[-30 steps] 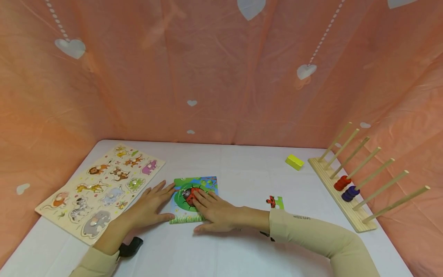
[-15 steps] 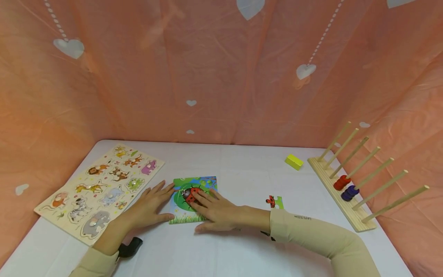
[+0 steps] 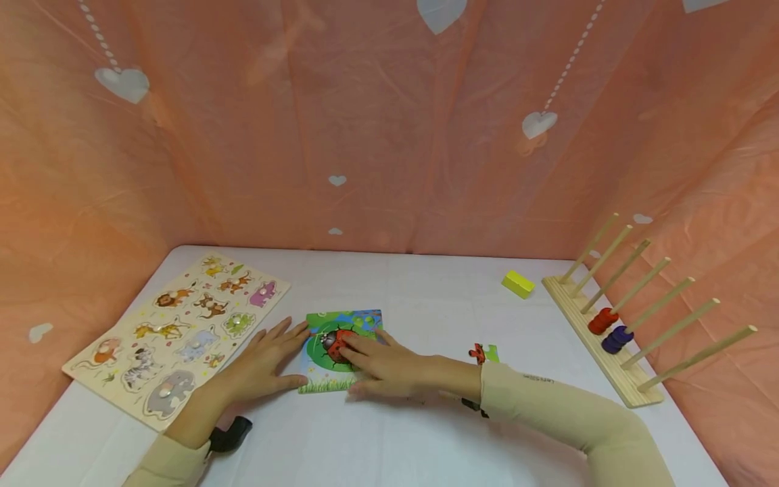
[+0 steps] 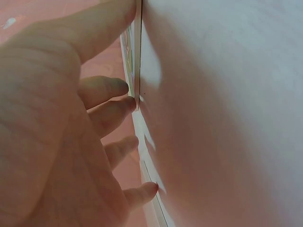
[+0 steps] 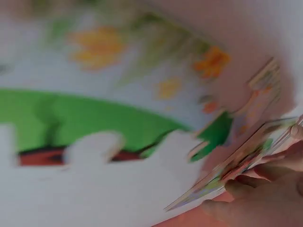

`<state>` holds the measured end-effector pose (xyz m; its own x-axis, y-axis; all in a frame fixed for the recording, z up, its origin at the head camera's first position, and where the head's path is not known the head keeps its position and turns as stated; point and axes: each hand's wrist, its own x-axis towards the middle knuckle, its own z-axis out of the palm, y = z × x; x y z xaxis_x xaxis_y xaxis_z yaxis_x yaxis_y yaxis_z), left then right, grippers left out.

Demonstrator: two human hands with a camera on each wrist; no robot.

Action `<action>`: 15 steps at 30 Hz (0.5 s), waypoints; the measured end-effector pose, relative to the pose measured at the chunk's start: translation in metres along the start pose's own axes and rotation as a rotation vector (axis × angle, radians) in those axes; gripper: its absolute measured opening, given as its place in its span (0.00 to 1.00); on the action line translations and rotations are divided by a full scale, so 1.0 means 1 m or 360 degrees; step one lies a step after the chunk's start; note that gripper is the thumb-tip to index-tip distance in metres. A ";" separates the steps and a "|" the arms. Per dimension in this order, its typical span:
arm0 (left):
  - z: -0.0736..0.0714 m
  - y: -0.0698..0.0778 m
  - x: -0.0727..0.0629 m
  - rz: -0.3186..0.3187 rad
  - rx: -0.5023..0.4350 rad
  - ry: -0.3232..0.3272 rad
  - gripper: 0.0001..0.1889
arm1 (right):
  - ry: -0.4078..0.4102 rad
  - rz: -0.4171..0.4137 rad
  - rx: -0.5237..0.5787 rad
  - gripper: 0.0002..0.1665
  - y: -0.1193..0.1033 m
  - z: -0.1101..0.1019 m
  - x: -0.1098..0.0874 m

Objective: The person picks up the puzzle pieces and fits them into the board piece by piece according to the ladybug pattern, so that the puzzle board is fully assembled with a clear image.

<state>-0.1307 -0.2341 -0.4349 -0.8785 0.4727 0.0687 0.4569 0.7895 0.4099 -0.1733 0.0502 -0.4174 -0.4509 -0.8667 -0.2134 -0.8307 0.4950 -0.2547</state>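
A square ladybug puzzle lies flat on the white table before me, its right part covered by my right hand. The fingers of that hand stretch across the ladybug, and its thumb is at the lower edge. My left hand rests on the table with spread fingers, index and thumb touching the puzzle's left edge. In the left wrist view, the left hand's fingertips meet the table and puzzle edge. Low in the right wrist view, right-hand fingers lie against the puzzle; a loose puzzle piece looms close, blurred.
A wooden animal peg puzzle lies at the left. A yellow block stands at the back right, beside a wooden peg rack with red and purple rings. A ladybug puzzle piece and a dark piece lie around my right forearm.
My right hand has shifted slightly to the right over the puzzle, and its thumb has drawn up nearer the lower edge. The left hand and the puzzle stay in place.
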 end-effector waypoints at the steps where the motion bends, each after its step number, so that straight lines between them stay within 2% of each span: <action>1: 0.000 0.000 0.000 0.0005 -0.0002 0.0001 0.44 | 0.0031 0.0011 0.0071 0.43 0.004 -0.002 -0.003; 3: 0.001 0.000 0.001 0.0017 0.0001 0.0000 0.43 | 0.0116 0.0020 0.0202 0.39 0.013 -0.008 -0.013; 7: 0.001 0.000 0.002 0.0028 0.0004 0.0001 0.43 | 0.0322 0.0078 0.0325 0.26 0.040 -0.020 -0.043; 10: 0.001 0.000 0.002 0.0030 0.0007 -0.0001 0.43 | 0.0411 0.0246 0.0351 0.21 0.062 -0.025 -0.072; 15: 0.001 0.000 0.001 0.0016 -0.0003 -0.0008 0.42 | 0.0394 0.0560 0.0393 0.20 0.090 -0.023 -0.118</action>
<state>-0.1317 -0.2333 -0.4357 -0.8732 0.4826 0.0685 0.4655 0.7838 0.4112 -0.2023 0.1951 -0.3930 -0.7791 -0.6182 -0.1037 -0.5255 0.7343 -0.4298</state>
